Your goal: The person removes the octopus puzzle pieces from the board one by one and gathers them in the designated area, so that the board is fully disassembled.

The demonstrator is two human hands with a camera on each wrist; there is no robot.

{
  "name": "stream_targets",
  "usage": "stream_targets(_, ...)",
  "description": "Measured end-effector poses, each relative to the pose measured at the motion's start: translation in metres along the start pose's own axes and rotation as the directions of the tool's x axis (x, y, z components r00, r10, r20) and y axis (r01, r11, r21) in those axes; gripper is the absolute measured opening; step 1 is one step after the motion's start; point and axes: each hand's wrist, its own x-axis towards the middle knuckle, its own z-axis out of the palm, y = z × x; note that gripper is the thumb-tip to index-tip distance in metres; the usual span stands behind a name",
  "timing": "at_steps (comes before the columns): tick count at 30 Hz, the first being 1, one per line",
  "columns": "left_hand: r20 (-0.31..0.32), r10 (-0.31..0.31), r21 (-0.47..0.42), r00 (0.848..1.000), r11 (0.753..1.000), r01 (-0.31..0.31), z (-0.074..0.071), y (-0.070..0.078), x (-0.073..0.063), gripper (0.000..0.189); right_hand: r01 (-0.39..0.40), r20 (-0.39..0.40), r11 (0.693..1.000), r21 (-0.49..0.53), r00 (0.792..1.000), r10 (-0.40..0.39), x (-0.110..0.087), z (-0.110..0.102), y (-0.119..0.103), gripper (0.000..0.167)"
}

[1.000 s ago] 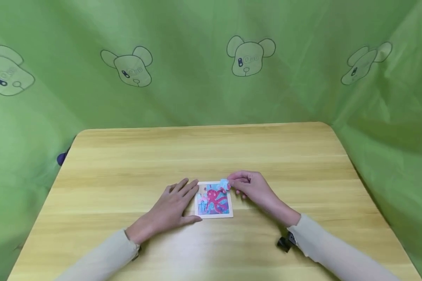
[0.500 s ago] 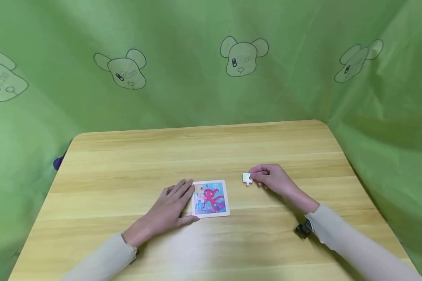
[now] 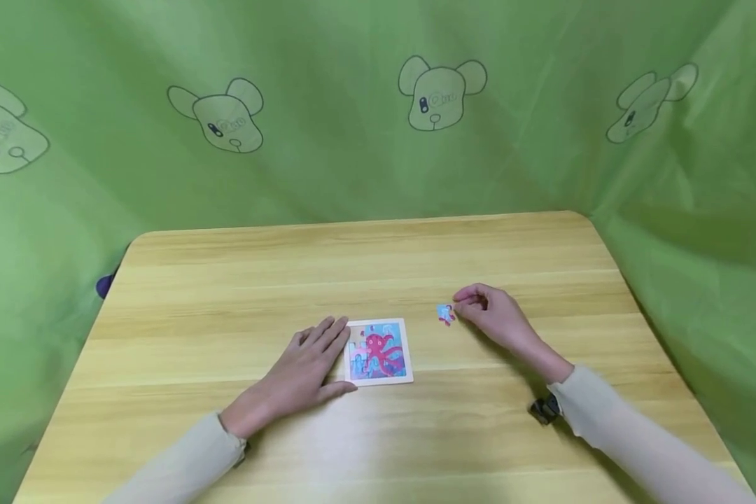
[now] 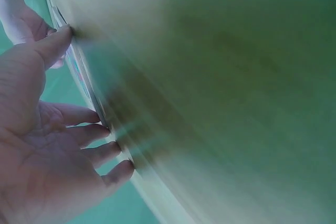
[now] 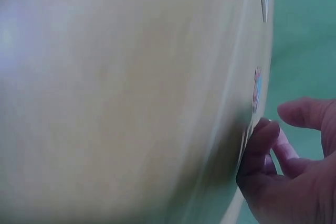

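A small square jigsaw puzzle with a pale frame and a pink octopus picture lies on the table in the head view. Bare beige backing shows in its upper left corner. My left hand rests flat along the puzzle's left edge, fingers straight and thumb at the lower corner. To the right of the puzzle, a blue and pink puzzle piece lies picture side up on the table. Close beside that piece is my right hand, its fingers loosely bent. The right wrist view shows thumb and fingers apart, the piece beyond them.
The wooden table carries the puzzle and the loose piece. A green cloth with bear-head outlines hangs behind it and at both sides. A dark device sits at the right wrist.
My right hand has carried the piece from the puzzle's upper right corner rightward and let it go on the table. Its blue and pink side now shows. The left hand stays at the puzzle.
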Motion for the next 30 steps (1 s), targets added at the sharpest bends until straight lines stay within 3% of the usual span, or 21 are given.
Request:
stream_targets(8, -0.006, 0.012, 0.005, 1.0, 1.0, -0.012, 0.001, 0.002, -0.002, 0.093, 0.03, 0.003, 0.993, 0.115, 1.0, -0.031, -0.017, 0.019, -0.012, 0.019)
stream_targets(15, 0.003, 0.005, 0.017, 1.0, 1.0, -0.005, 0.0, 0.001, 0.001, 0.093, 0.078, 0.12, 0.978, 0.195, 0.987, -0.103, -0.02, 0.045, -0.035, 0.023)
stream_targets(24, 0.043, 0.004, 0.063, 0.999, 0.998, -0.007, 0.001, 0.004, 0.006, 0.09, 0.166, 0.294, 0.97, 0.178, 0.932, -0.213, -0.023, 0.076, -0.054, 0.025)
stream_targets(30, 0.048, -0.011, 0.07, 0.999, 0.998, 0.008, 0.0, 0.004, 0.004, 0.089, 0.236, 0.395, 0.965, 0.113, 0.881, -0.262, -0.014, 0.086, -0.067, 0.041)
